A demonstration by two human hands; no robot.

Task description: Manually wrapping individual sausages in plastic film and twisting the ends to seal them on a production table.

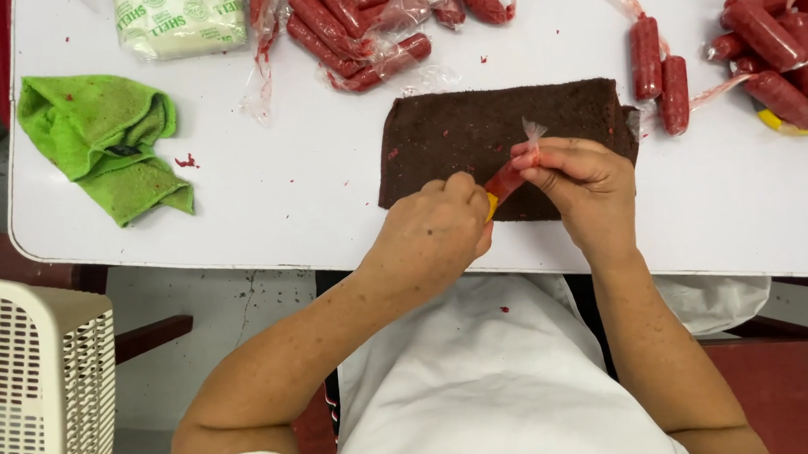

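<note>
A red sausage in clear plastic wrap (pixel 507 179) is held between both hands above a dark brown cloth (pixel 472 127) spread on the white table (pixel 311 204). My left hand (pixel 432 230) grips its near end, where something yellow shows under the thumb. My right hand (pixel 582 185) pinches the far end, with a twist of clear plastic sticking up from the fingers. Most of the sausage is hidden by the fingers.
Piles of wrapped red sausages lie at the back centre (pixel 366 22) and back right (pixel 781 41), with two more (pixel 659 75) beside the cloth. A crumpled green rag (pixel 105 141) and a pale packet (pixel 179 19) sit at the left. A cream slatted basket (pixel 39 393) stands below left.
</note>
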